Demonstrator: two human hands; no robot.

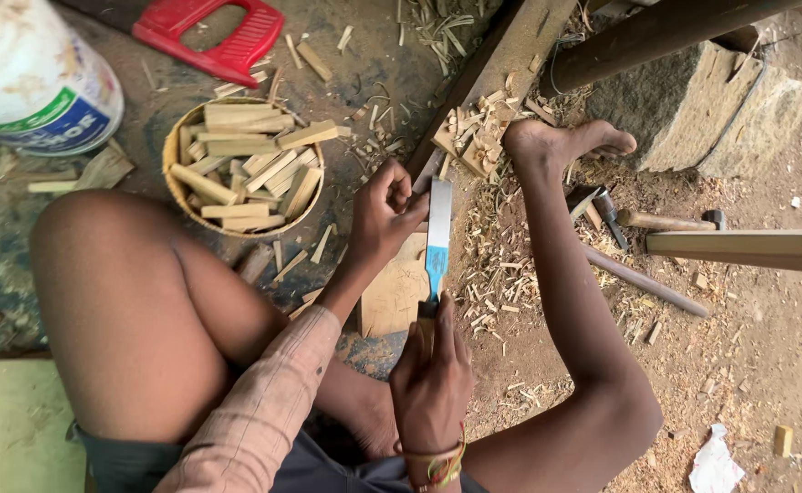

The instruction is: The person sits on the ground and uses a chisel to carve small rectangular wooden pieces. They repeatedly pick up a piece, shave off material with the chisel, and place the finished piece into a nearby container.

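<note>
My right hand [433, 370], with coloured threads on its wrist, grips the wooden handle of a broad flat chisel [437, 233] that has a blue band below its steel blade. The blade points away from me and lies over a pale wooden block [392, 297] on the ground. My left hand [381, 217] reaches from a striped sleeve, its fingers pinched against the blade's upper left edge. What lies under those fingertips is hidden. My bare right foot [565, 141] rests beyond the blade.
A round basket [175, 137] full of cut wooden sticks stands left of the hands. Behind it are a red plastic stool [214, 36] and a white bucket [31, 78]. A hammer [606, 215], a wooden plank [748, 248] and a stone block [720, 110] lie right. Shavings litter the ground.
</note>
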